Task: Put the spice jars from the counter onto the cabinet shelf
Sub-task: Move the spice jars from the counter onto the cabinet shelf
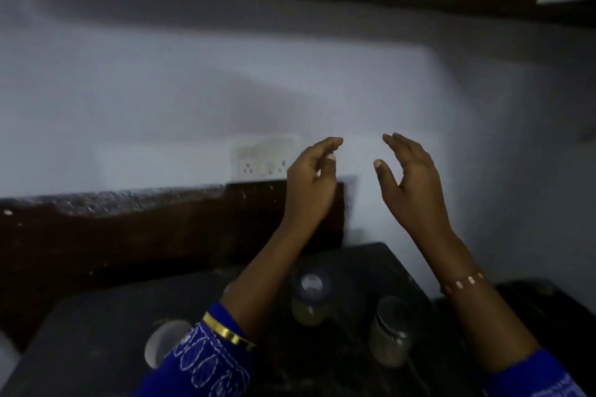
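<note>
I see both hands raised, left hand (pixel 311 177) and right hand (pixel 409 176) with grip apart, empty, above jars (pixel 309 296) on the table (pixel 96 348).

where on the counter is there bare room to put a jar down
The widest bare patch of the dark counter lies left of the left forearm, between the backsplash and the pale-lidded jar. It is crowded right of that arm, where the middle jar and the metal-lidded jar stand close together.
</note>
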The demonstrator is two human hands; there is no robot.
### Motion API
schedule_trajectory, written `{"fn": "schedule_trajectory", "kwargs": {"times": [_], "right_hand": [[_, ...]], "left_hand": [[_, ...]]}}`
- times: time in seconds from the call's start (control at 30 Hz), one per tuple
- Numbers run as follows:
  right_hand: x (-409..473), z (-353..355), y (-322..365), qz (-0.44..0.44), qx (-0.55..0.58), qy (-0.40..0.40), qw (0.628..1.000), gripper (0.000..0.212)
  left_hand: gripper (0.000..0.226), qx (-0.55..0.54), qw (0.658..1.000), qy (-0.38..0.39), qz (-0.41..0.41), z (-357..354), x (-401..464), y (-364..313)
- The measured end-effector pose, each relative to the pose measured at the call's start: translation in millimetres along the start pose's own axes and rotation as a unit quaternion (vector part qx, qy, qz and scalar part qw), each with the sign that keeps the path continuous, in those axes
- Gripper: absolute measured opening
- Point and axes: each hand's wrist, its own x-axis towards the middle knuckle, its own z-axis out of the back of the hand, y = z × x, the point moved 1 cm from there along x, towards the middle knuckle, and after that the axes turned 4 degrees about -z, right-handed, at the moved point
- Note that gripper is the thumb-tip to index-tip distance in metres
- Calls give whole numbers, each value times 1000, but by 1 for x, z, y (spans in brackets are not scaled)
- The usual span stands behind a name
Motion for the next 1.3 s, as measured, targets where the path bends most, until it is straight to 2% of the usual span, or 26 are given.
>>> {"fn": "schedule_trajectory", "kwargs": {"times": [0.27, 0.43, 0.53, 0.67, 0.8, 0.93, 1.03, 1.17, 1.3], "right_hand": [[-117, 16, -100, -204, 6, 55, 977, 40], [-168, 24, -153, -297, 20, 128, 946, 35], [-185, 21, -178, -320, 11, 181, 930, 39], [-188, 12, -193, -302, 36, 256, 918, 48], [-179, -7, -201, -246, 35, 332, 910, 61], [-167, -31, -215, -205, -13, 387, 899, 77], [-165, -42, -223, -170, -25, 422, 890, 74], [-173, -46, -232, -153, 37, 410, 898, 60], [-177, -45, -244, -145, 105, 374, 910, 57]], "left_hand": [[30, -53, 981, 91, 163, -55, -102, 38], [30, -9, 967, 136, 217, -83, -163, 59], [29, 24, 950, 154, 272, -95, -192, 74], [30, 43, 928, 135, 346, -110, -210, 84], [44, 42, 897, 132, 419, -122, -216, 85], [49, 36, 887, 144, 438, -133, -216, 81], [49, 28, 884, 137, 447, -140, -217, 79], [41, 15, 889, 121, 441, -147, -227, 82], [51, -1, 886, 49, 462, -156, -242, 83]]}}
